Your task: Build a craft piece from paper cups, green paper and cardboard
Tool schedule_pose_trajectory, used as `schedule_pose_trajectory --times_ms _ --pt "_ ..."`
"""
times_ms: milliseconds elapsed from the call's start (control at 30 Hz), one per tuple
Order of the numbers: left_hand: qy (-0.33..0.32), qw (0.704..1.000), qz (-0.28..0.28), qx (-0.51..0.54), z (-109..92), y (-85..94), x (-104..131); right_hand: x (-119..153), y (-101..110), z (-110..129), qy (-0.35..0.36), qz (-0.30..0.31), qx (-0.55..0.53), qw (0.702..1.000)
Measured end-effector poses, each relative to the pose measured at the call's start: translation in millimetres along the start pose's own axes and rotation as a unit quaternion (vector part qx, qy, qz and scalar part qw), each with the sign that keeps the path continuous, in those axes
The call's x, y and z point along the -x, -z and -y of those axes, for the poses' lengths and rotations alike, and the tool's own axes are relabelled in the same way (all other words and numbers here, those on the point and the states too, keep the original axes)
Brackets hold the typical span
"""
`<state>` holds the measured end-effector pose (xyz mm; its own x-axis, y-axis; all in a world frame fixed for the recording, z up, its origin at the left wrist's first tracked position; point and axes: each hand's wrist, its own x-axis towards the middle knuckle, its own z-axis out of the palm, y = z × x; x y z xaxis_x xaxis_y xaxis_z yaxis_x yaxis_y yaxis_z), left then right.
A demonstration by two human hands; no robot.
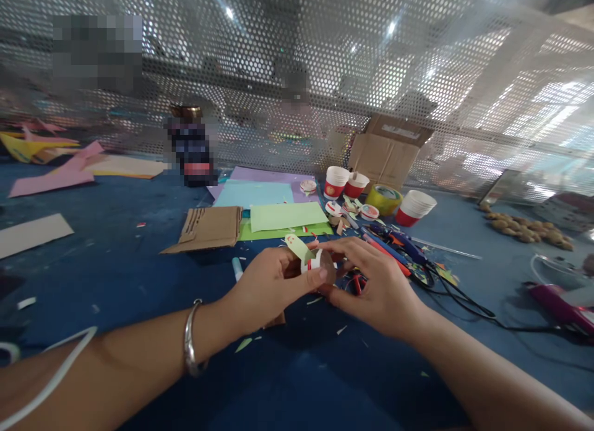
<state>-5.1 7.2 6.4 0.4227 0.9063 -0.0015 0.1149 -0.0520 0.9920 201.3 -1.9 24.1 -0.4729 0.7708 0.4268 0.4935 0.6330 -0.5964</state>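
Observation:
Both of my hands meet over the blue table, on a small white and red piece point(306, 266) that looks cut from a paper cup. A pale green paper strip point(297, 246) with small red marks stands out of its top, tilting left. Its right side shows a round brown face point(329, 269). My left hand point(266, 289) is closed around it, thumb across the front. Curved around the right side, my right hand point(374, 285) touches it with thumb and fingertips; part of the piece is hidden behind fingers. Beneath my left hand lies a brown scrap point(275, 320).
Behind my hands lie green paper sheets point(288, 216) and torn cardboard point(211, 226). Stacked paper cups point(415, 207), yellow tape point(383, 200) and a cardboard box point(387, 151) stand farther back. To the right are glue guns point(408, 247) with black cords point(468, 304) and several walnut-like lumps point(526, 227).

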Motion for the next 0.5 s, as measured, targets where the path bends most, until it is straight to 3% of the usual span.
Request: schedule_pose_trajectory --times_ms 233,500 --pt "0.032 0.994 0.024 0.103 -5.7 0.5 -5.2 0.2 1.5 -0.2 -0.015 0.013 0.014 1.0" --pt "0.064 0.986 0.001 0.155 -8.6 2.9 -8.4 -1.1 6.5 -2.4 -0.031 0.037 0.0 0.999"
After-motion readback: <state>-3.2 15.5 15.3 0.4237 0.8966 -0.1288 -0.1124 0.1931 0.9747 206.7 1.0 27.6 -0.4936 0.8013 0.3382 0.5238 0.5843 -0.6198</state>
